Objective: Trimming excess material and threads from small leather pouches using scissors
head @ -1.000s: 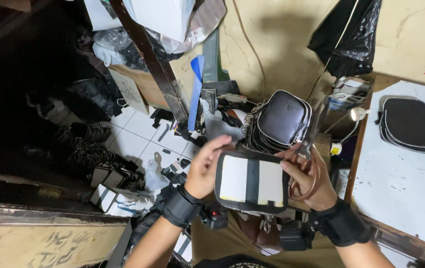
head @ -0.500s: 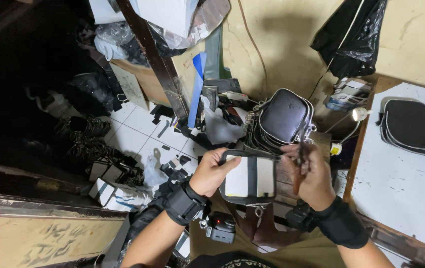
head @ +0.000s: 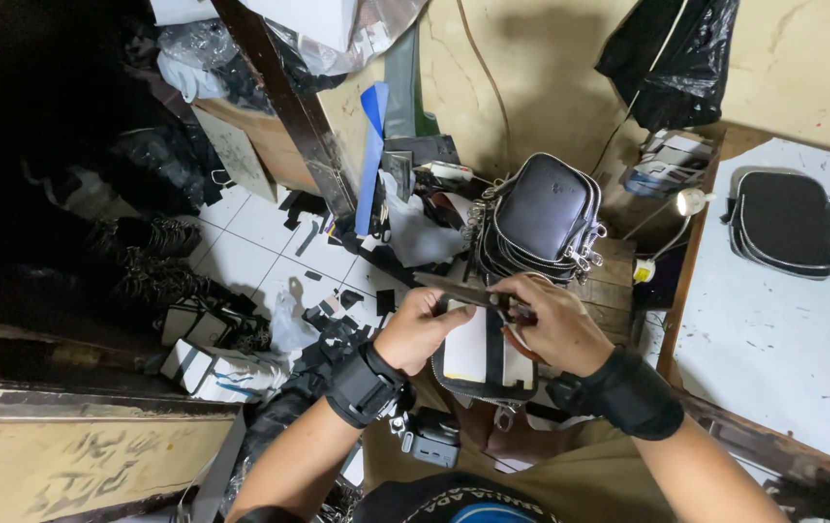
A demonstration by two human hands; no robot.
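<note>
My left hand [head: 419, 327] grips the left side of a small black pouch [head: 485, 360] with white panels showing inside, held over my lap. My right hand [head: 548, 320] holds its upper right edge, fingers pinched near a dark strip [head: 454, 288] that runs across the top of the pouch. Both wrists wear black bands. Just beyond my hands a stack of finished black zip pouches [head: 541, 218] rests on a wooden stool [head: 613, 276].
A white table [head: 783, 329] at right carries another black pouch [head: 789, 223]. Black scraps litter the tiled floor [head: 250, 252] at left. Small boxes [head: 212, 363] lie near my left knee. A black plastic bag [head: 672, 58] hangs on the wall.
The pouch has tilted from facing me flat to edge-up, and my hands have drawn together at its top edge.
</note>
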